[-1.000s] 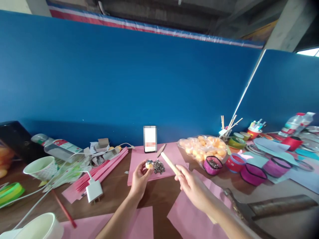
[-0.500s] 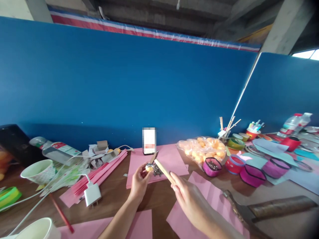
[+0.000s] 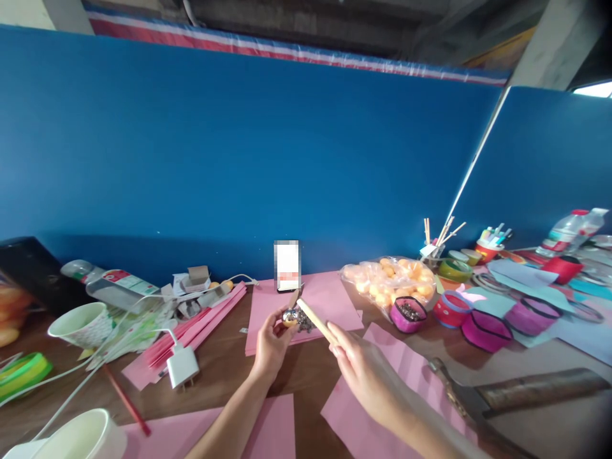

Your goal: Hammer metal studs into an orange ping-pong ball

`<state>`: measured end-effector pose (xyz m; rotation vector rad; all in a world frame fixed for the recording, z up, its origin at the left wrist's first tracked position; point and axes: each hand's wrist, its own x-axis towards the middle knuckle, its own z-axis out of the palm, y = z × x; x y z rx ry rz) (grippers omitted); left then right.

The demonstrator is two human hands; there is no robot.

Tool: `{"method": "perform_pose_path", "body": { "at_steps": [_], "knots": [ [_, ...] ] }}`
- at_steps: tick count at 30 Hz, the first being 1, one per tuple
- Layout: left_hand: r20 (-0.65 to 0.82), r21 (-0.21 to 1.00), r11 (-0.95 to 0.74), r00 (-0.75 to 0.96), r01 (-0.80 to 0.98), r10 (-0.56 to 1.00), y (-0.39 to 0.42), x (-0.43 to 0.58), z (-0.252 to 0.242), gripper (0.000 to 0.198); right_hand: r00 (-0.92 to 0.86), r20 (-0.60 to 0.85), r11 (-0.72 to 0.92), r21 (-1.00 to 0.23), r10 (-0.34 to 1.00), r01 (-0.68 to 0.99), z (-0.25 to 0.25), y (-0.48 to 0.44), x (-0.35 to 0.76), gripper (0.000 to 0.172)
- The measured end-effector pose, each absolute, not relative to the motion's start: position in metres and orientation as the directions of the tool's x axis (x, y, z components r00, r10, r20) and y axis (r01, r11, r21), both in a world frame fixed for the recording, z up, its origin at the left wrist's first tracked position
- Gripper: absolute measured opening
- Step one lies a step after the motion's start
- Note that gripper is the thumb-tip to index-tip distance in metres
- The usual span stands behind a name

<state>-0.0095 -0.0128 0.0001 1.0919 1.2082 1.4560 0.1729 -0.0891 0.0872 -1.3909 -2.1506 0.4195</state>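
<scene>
My left hand (image 3: 273,341) is closed around a small yellow ball (image 3: 289,317), partly covered with shiny silver studs. In my right hand (image 3: 358,366) is a pale, flat-sided stick (image 3: 316,322), pointing up and left; its tip is near the ball, and I cannot tell whether they touch. A heap of small dark metallic pieces (image 3: 305,321) lies just beyond the stick on pink paper (image 3: 329,293). Behind the ball, a thin brownish pointed thing (image 3: 297,296) shows, mostly hidden. A phone (image 3: 287,268) with a blurred screen stands upright at the back of the paper.
To the right are a bag of orange balls (image 3: 389,280), a purple fabric cup (image 3: 407,322) of small dark pieces, and a hammer (image 3: 540,390). A white charger (image 3: 182,366), folded pink paper (image 3: 191,335) and paper cups (image 3: 79,325) lie left. A blue partition (image 3: 268,153) rises behind.
My left hand has turned the ball, so more of its silver studs face me. The right hand and stick stay nearly in place. The whole view has shifted slightly.
</scene>
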Motion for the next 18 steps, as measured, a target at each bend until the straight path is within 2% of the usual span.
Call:
{"method": "perform_pose_path", "body": {
  "at_steps": [5, 11, 18],
  "knots": [
    [0.053, 0.992, -0.073, -0.189, -0.102, 0.981, -0.0129, -0.0090, 0.0012, 0.050, -0.360, 0.217, 0.419, -0.543, 0.907, 0.727, 0.0842, -0.0896, 0.1730, 0.040],
    [0.041, 0.989, -0.061, -0.154, -0.131, 0.987, -0.0157, -0.0099, 0.0048, 0.058, -0.291, 0.272, 0.397, -0.578, 0.917, 0.713, 0.0927, -0.0916, 0.1775, 0.038],
    [0.054, 0.984, -0.076, -0.137, -0.164, 0.989, -0.0151, -0.0096, 0.0021, 0.059, -0.303, 0.245, 0.390, -0.569, 0.921, 0.724, 0.0831, -0.0919, 0.1752, 0.037]
  ]
}}
